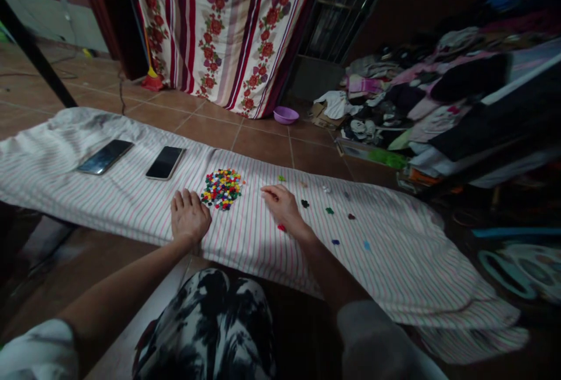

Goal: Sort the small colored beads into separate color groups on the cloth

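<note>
My left hand (189,216) lies flat on the striped cloth (245,234), fingers stretched out, beside a pile of small multicoloured pieces (222,189). To the right of that pile, my right hand (283,206) is closed in a pinch just above the cloth; whatever its fingertips hold is too small to make out. Around it are small groups of pieces sorted by colour: lime green (281,178), black (305,203), white (326,189), green (329,210), brown (351,216), dark blue (335,242) and light blue (367,245). Red pieces (281,227) show partly under my right wrist.
Two phones, one (106,156) at the far left and another (165,162) nearer the pile, lie on the cloth. Beyond its far edge are a tiled floor, a purple basin (286,114), a floral curtain (219,29) and heaped clothes (438,87).
</note>
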Action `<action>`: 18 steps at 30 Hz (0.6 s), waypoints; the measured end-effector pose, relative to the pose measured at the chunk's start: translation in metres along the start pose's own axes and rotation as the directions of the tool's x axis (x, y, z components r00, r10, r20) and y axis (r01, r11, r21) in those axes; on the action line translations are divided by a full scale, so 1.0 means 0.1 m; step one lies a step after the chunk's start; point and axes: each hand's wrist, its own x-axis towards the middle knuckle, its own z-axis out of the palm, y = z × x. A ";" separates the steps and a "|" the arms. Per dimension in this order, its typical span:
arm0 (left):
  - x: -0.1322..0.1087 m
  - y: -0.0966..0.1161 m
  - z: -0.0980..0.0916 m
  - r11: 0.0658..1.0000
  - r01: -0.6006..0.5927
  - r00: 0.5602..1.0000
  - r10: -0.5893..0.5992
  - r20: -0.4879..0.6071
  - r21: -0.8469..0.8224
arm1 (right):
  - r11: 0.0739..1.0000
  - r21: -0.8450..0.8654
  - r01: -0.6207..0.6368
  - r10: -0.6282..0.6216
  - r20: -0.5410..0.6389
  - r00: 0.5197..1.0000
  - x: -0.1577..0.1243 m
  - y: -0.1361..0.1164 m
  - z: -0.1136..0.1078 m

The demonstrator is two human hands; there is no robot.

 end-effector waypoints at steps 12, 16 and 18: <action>-0.03 -0.05 -0.01 0.992 -0.047 0.999 0.044 -0.031 -0.117 | 0.997 -0.040 0.074 -0.065 0.186 0.980 -0.07 -0.68 0.92; -0.03 -0.04 -0.02 0.991 -0.036 0.999 0.034 -0.016 -0.130 | 0.995 -0.078 0.064 -0.049 0.186 0.981 -0.02 -0.66 0.96; -0.03 -0.04 -0.02 0.991 -0.035 0.999 0.034 -0.014 -0.132 | 0.994 -0.096 0.054 -0.036 0.181 0.983 -0.01 -0.64 0.97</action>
